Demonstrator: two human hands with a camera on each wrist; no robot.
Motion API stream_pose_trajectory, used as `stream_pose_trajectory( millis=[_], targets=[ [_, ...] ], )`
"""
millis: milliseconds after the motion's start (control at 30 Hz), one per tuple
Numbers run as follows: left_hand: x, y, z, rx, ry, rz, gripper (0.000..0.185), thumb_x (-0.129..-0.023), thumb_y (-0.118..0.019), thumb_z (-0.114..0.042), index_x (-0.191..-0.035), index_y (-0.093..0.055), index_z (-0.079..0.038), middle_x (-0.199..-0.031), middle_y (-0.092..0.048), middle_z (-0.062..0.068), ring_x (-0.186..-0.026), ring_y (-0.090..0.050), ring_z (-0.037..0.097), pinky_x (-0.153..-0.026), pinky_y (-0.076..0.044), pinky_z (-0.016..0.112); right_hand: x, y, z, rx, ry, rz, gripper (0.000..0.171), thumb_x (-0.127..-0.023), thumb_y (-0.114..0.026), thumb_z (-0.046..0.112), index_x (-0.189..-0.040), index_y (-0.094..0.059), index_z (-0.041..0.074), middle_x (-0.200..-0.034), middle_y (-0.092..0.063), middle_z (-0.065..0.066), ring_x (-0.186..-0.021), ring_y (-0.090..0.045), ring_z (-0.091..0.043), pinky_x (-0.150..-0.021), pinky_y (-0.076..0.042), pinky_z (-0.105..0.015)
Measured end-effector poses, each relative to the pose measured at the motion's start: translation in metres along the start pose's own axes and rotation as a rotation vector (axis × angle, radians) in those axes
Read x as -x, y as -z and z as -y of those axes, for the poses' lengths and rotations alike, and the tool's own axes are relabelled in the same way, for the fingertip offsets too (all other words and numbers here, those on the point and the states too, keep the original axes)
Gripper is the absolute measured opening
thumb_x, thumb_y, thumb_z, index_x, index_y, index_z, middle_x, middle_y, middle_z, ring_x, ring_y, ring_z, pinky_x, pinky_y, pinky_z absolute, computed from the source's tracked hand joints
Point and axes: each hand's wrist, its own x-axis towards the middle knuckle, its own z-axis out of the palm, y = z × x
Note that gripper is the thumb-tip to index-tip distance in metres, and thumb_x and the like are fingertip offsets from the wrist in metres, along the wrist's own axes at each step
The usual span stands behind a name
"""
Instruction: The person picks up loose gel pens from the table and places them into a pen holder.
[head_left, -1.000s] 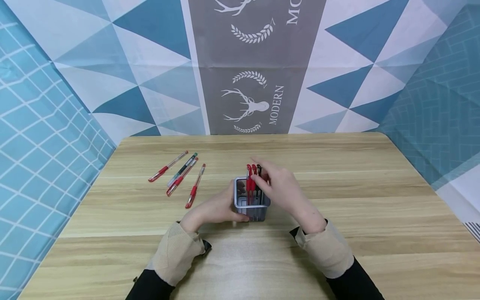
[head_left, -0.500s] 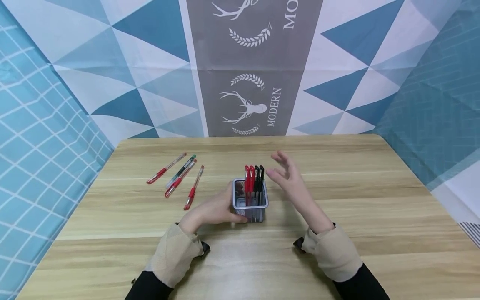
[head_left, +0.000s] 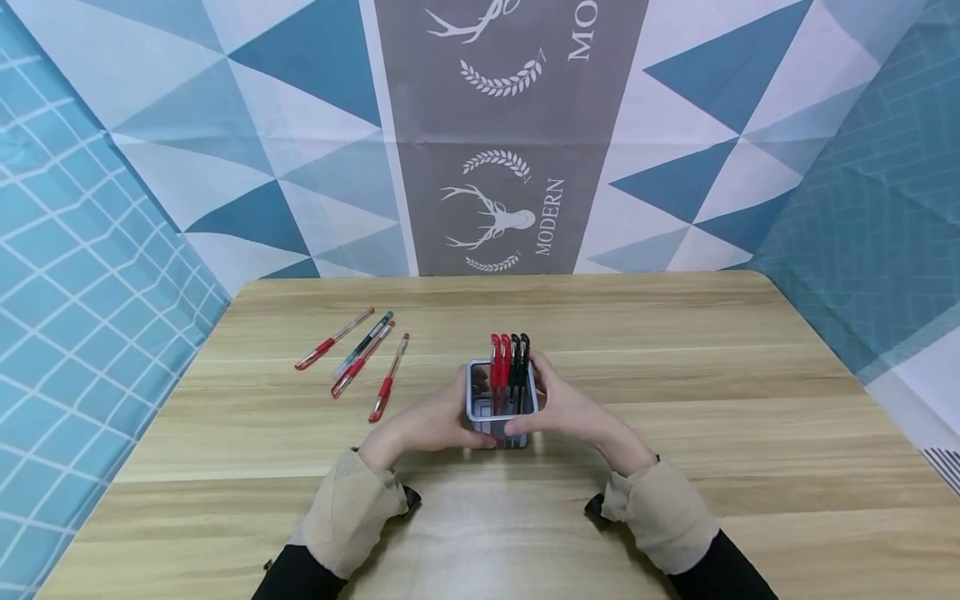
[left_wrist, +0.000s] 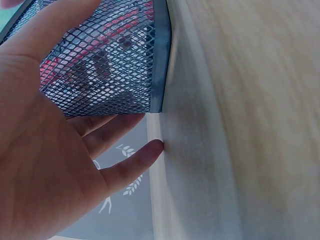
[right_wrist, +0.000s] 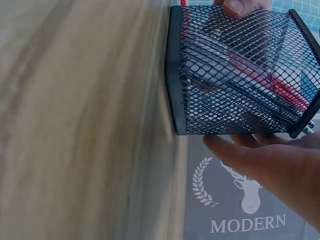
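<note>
Four loose pens (head_left: 358, 357) lie fanned on the wooden table (head_left: 750, 400) at the far left, well apart from the hands: three red ones and one darker, green-capped one. Moving right, the left hand (head_left: 427, 423) cups the left wall of the mesh pen cup (head_left: 500, 412), palm against the mesh, thumb wrapped onto the near face; in the left wrist view the fingers (left_wrist: 117, 170) run along and under that wall. The cup stands upright near the table's middle, between both hands, with four pens in it (head_left: 508, 360), two red and two black, caps up and leaning slightly away. The right hand (head_left: 566, 408) grasps the right wall, thumb on the near face, fingers (right_wrist: 245, 155) lying along the mesh. So both hands grasp the cup, neither one free. Judgement: to handle it well, press evenly from both sides, since thin mesh may flex; keep the base flat on the table or lift it level, because the tall pens sit high and a tilt could tip them out.
</note>
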Motion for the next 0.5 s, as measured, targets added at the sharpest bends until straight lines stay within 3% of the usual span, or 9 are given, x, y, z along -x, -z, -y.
stream_pose_trajectory(
  millis=[133, 300, 500],
  targets=[
    [-0.0001, 0.0004, -0.0006, 0.001, 0.001, -0.001, 0.093, -0.067, -0.079, -0.018, -0.135, -0.017, -0.008, -0.134, -0.04, 0.012, -0.12, -0.043, 0.02, -0.104, -0.032, 0.036, 0.0002, -0.0005, -0.0017, 0.025, 0.015, 0.04, 0.11, -0.063, -0.082, 0.014, -0.144, -0.009, 0.018, -0.14, -0.035, -0.011, -0.126, -0.038, -0.03, -0.107, -0.024, -0.045],
    [0.0007, 0.0009, -0.0013, -0.009, 0.008, -0.002, 0.093, -0.067, -0.079, -0.019, -0.136, -0.017, -0.008, -0.135, -0.039, 0.014, -0.122, -0.043, 0.022, -0.104, -0.033, 0.037, -0.0016, -0.0021, -0.004, 0.135, 0.069, 0.044, 0.1, -0.064, -0.082, 0.018, -0.14, -0.019, 0.019, -0.13, -0.046, -0.008, -0.121, -0.043, -0.026, -0.107, -0.024, -0.047],
    [0.0008, 0.0003, -0.0016, -0.036, 0.005, -0.004, 0.095, -0.067, -0.079, -0.022, -0.137, -0.016, -0.008, -0.136, -0.04, 0.014, -0.122, -0.043, 0.024, -0.104, -0.033, 0.036, -0.0018, -0.0023, -0.0051, 0.142, 0.104, 0.022, 0.094, -0.063, -0.082, 0.014, -0.139, -0.026, 0.019, -0.128, -0.048, -0.007, -0.123, -0.04, -0.027, -0.106, -0.024, -0.049]
  ],
)
